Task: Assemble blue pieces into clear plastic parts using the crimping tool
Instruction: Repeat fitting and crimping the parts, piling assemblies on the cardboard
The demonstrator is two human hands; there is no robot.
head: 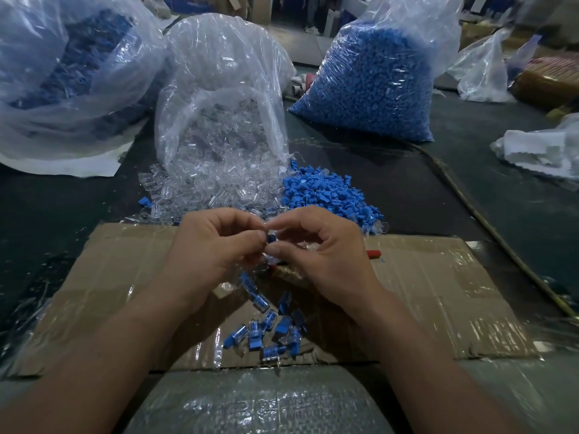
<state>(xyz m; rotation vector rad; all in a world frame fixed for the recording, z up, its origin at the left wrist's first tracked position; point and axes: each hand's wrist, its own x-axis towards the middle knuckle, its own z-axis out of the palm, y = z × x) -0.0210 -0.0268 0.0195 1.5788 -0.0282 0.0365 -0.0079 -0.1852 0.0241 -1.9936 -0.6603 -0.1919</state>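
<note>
one wide-angle view, worn on the person's head, looks forward and down across the worktop [407, 189]. it sits near: both forearms cross the bottom edge at 7 and 5 o'clock, and the left hand [216, 245] and right hand [322, 249] meet just below centre, pinching a blue piece [271, 239] between them. the cardboard sheet [438, 292] fills the near field at 6 o'clock. farther off stand the bag of clear parts [219, 89] at 12 o'clock and the bag of blue pieces [369, 83] at 1 o'clock. straight edges bow toward the borders.
</note>
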